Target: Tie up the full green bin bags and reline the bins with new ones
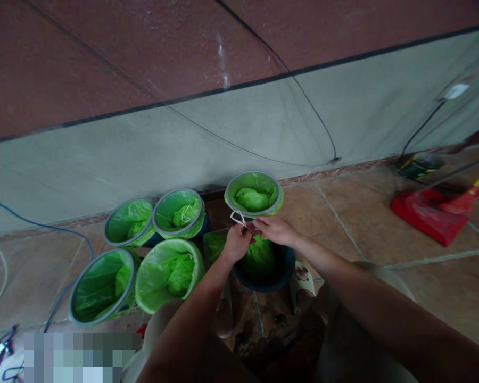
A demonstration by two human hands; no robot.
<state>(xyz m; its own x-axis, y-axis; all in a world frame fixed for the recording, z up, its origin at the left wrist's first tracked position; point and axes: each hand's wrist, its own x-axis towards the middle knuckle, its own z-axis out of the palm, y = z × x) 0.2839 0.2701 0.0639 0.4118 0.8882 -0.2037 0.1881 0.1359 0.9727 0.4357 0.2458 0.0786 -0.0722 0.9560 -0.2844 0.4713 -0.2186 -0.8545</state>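
My left hand [238, 243] and my right hand [276, 230] meet above a dark bin [285, 268] between my feet. Their fingers are closed in a pinch around a thin white string [236, 216], whose loop sticks up beyond the left fingers. Directly below hangs a green plastic bag [259, 260], gathered to a narrow neck at my fingertips and spreading down into the bin. My fingers hide the exact spot where string and bag come together.
Green-lined bins stand left, including a pale one [143, 284] and a grey-rimmed one [77, 311]. Another lined bin [229, 199] is against the wall [143, 143]. A red dustpan [423, 213] lies right; a blue hose [69, 231] crosses the floor left.
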